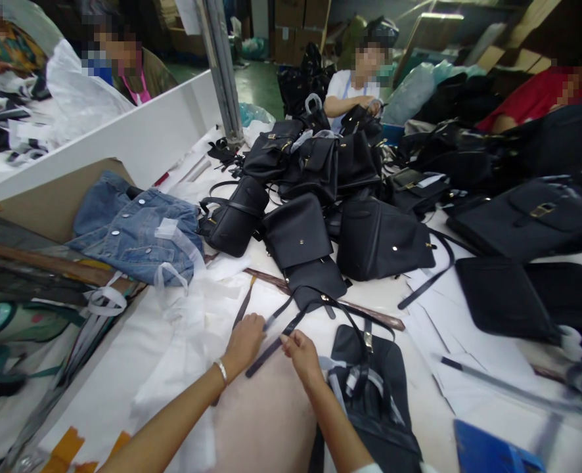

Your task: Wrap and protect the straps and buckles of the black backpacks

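Note:
Near the centre of the table a black bag (298, 230) lies with its flap toward me and its straps trailing to my hands. My left hand (246, 338), with a silver bracelet at the wrist, has its fingers curled at a black strap. My right hand (298, 351) pinches the loose end of a black strap (271, 357), a little to the right of my left hand. Something pale and translucent shows between the hands; it is blurred. Just right of my right forearm lies another black backpack (384, 394) with wrapped straps.
A denim jacket (138, 230) lies at the left by white wrapping. Several black bags (380, 240) fill the table's far and right parts. A blue item (492, 450) is at lower right. A metal post (221, 72) stands behind. People sit beyond.

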`<control>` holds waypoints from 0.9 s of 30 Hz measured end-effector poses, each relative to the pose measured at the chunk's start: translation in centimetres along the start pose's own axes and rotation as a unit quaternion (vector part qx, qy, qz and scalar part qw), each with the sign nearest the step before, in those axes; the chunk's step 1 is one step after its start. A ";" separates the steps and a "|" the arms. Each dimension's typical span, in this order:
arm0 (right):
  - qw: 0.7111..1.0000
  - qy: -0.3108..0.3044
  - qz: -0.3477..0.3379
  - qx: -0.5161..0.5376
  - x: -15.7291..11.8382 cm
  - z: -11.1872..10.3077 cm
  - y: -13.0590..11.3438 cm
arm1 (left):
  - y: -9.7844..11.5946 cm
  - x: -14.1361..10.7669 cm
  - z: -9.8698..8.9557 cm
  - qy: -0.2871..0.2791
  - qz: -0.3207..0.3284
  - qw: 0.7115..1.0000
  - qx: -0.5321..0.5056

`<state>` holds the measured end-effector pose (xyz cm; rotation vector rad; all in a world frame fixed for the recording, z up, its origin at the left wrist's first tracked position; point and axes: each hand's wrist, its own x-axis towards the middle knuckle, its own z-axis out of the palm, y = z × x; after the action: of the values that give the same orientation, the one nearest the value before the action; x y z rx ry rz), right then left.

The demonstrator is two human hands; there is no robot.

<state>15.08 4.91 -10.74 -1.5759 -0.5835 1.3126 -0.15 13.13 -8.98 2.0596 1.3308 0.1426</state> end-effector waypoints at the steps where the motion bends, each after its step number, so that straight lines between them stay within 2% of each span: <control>1: 1.000 -0.001 0.004 0.003 0.2 0.1 0.1 | -0.2 0.4 0.3 -0.008 -0.003 1.000 -0.011; 6: 1.000 0.016 0.014 0.022 0.2 0.6 0.1 | -0.7 1.0 0.6 -0.034 -0.013 0.995 -0.089; 12: 0.997 -0.010 0.025 0.077 -1.4 0.8 -0.9 | 0.3 -1.4 0.4 -0.044 -0.009 0.979 -0.197; 17: 0.996 0.017 0.000 0.083 -3.5 1.2 -1.2 | 2.1 -4.5 -0.7 -0.067 -0.061 0.923 -0.375; 21: 0.997 0.027 -0.057 0.033 -5.7 1.6 -1.4 | 3.1 -7.0 -1.8 -0.054 -0.046 0.921 -0.384; 25: 0.996 0.018 -0.088 -0.003 -8.6 2.2 -1.7 | 3.5 -9.3 -1.5 -0.032 -0.041 0.924 -0.379; 27: 0.996 0.027 -0.083 0.023 -10.3 2.4 -1.9 | 3.8 -10.4 -1.4 -0.015 -0.031 0.927 -0.372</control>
<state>10.08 -1.94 -4.18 -1.4874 -0.6323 1.1483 -2.74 4.02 -3.00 1.3643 1.0893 0.5034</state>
